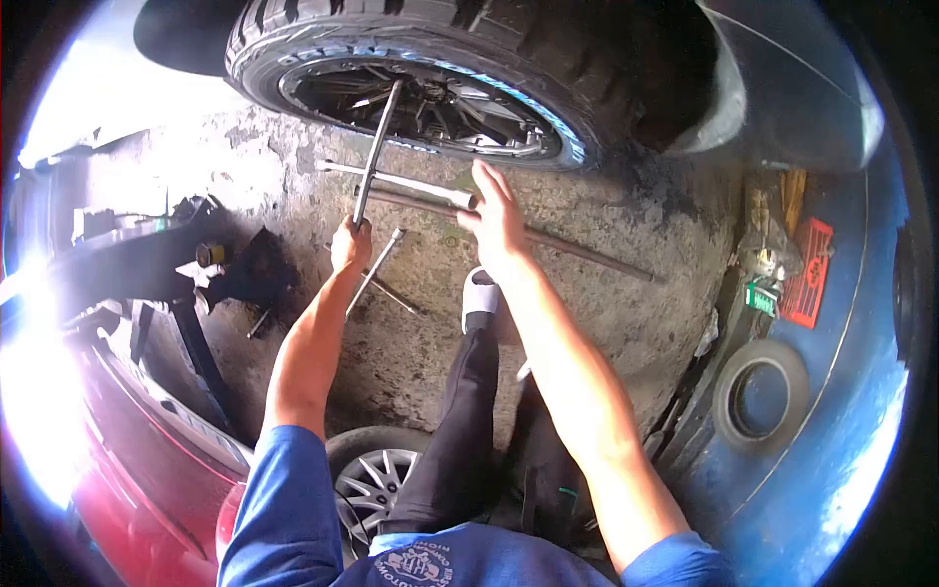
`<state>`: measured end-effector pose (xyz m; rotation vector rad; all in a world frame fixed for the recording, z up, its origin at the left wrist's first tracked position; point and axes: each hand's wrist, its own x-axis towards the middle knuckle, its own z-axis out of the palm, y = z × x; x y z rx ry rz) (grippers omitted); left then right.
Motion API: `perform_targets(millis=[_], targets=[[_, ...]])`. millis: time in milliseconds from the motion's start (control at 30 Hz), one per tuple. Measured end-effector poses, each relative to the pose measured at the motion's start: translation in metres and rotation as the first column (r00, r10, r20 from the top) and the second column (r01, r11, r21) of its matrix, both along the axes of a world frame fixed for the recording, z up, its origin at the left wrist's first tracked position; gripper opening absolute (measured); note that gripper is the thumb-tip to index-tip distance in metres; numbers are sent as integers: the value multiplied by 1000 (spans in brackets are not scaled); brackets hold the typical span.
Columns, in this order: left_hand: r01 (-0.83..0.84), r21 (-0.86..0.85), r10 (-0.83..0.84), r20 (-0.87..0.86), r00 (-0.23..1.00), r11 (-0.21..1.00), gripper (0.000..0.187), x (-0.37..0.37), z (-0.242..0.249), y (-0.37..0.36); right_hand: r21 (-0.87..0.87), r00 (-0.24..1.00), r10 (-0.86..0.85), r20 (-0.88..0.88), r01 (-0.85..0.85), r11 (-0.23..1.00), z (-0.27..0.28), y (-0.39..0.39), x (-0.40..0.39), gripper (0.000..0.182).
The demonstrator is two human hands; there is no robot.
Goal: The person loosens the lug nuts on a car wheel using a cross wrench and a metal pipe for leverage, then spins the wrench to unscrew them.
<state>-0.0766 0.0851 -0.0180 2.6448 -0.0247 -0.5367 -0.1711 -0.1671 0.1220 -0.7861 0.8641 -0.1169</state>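
Note:
A four-way lug wrench (381, 137) reaches up to the middle of a mounted wheel (430, 93) with a chunky black tyre. My left hand (351, 245) is closed around the wrench's near arm. My right hand (497, 220) is at the right end of the wrench's crossbar, its fingers stretched out and its thumb side against the bar's tip. Whether the palm presses on that tip is hard to see. The wrench's far end is among the wheel's dark spokes, so its seat there is hidden.
A long brown pipe (587, 256) and a second cross-shaped wrench (380, 269) lie on the concrete floor. Below is another wheel (377, 479) by a red car (147, 479). A bare tyre (761, 394) and a red slotted panel (808, 274) are at the right. Dark metal stands at the left.

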Motion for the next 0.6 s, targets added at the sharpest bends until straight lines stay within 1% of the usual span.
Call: perform_targets(millis=[33,100,133,167,233,267,300,367,400,433,467,500,533,567,600], targets=[[-25,-1,25,-5,1000,1000,34,-2,2,-1,-131,995,-99,-13,96,987,-15,12,30,43],[-24,64,29,-75,997,998,32,1,14,-6,-179,962,-213,-173,182,967,-23,29,50,23],[-36,110,41,-39,998,993,30,1,15,-9,-85,931,-364,-11,362,928,-29,38,51,14],[-111,136,113,-1,994,984,28,-2,21,-20,-86,941,-338,-17,336,938,-34,37,49,14],[-99,187,93,39,995,977,32,-2,14,-17,-123,964,-261,38,264,957,-38,33,47,18],[-85,177,80,32,996,980,37,-5,13,-14,-163,991,-105,79,117,980,-40,25,41,22],[-77,163,72,32,997,984,43,-5,14,-11,-183,995,71,74,-56,982,-42,17,36,37],[-28,85,28,5,1000,996,52,-6,17,-3,-60,971,166,170,-158,986,-31,-4,23,54],[-45,79,42,37,998,996,53,-8,14,-4,-94,953,255,164,-243,966,-31,-23,10,63],[-70,75,65,75,995,995,54,-11,11,-3,-120,949,237,208,-216,969,-58,-37,-4,61],[-82,94,75,77,994,992,54,-13,17,-8,-318,909,399,122,-345,883,-90,-56,-24,63],[-87,56,81,99,992,995,56,-19,24,-15,-485,848,530,8,-460,744,-129,-78,-54,65],[-58,133,18,282,959,989,59,-29,36,-26,-592,753,631,-187,-599,540,-197,-100,-96,67],[-39,221,-67,454,888,975,61,-40,47,-38,-649,639,671,-377,-698,301,-250,-125,-130,69],[30,196,-137,561,816,980,62,-53,55,-44,-571,433,670,-603,-821,16,-255,-151,-160,72]])
